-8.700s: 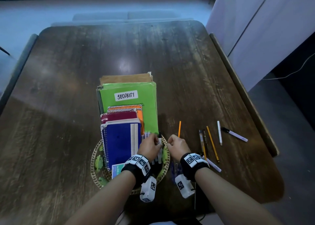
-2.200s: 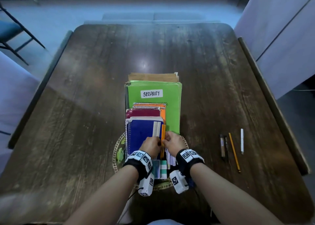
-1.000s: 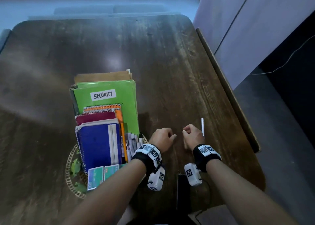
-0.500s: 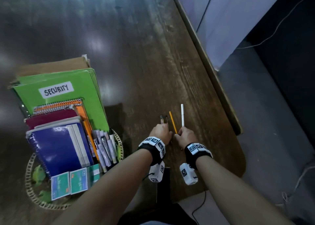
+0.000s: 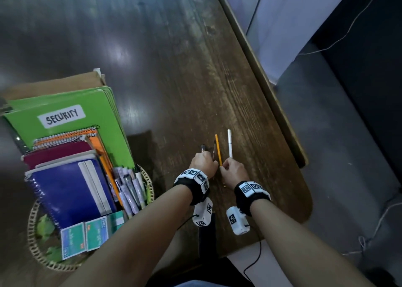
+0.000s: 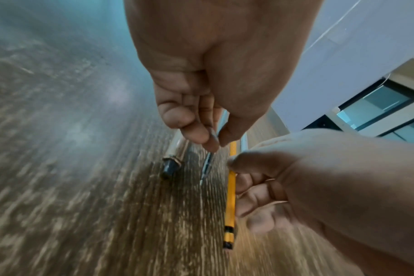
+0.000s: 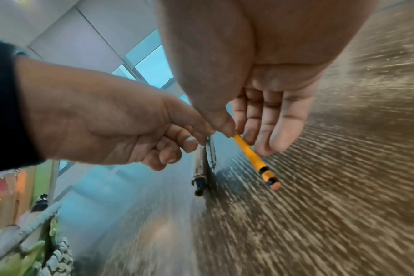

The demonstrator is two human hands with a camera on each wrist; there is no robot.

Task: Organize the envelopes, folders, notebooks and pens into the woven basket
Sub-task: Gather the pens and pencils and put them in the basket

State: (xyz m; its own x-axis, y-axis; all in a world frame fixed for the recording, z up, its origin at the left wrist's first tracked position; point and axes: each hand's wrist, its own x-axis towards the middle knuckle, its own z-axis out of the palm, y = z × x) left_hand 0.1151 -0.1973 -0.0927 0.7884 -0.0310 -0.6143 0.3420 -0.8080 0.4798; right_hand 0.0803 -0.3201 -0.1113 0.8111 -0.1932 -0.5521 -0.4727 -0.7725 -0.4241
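Observation:
The woven basket (image 5: 31, 232) at the left holds brown envelopes, the green SECURITY folder (image 5: 71, 112), spiral notebooks (image 5: 69, 189) and several pens (image 5: 130, 189). To its right, loose writing tools lie on the table. My left hand (image 6: 213, 143) pinches a thin dark metallic pen (image 6: 207, 164) between thumb and fingertip. A thicker pen with a dark end (image 6: 171, 164) lies just left of it. My right hand (image 7: 239, 136) pinches the yellow pencil (image 7: 250, 155) between thumb and fingers. A white pen (image 5: 229, 143) lies untouched to the right of the pencil (image 5: 218, 149).
The dark wooden table (image 5: 174, 58) has a raised rail (image 5: 261, 80) along its right edge, close to the white pen. Beyond it are a pale wall panel and grey floor with a cable. The table's near edge lies just under my wrists.
Both hands moved from the basket right to the loose pens. Since half a second ago the left fingers have closed on the thin pen and the right fingers on the pencil.

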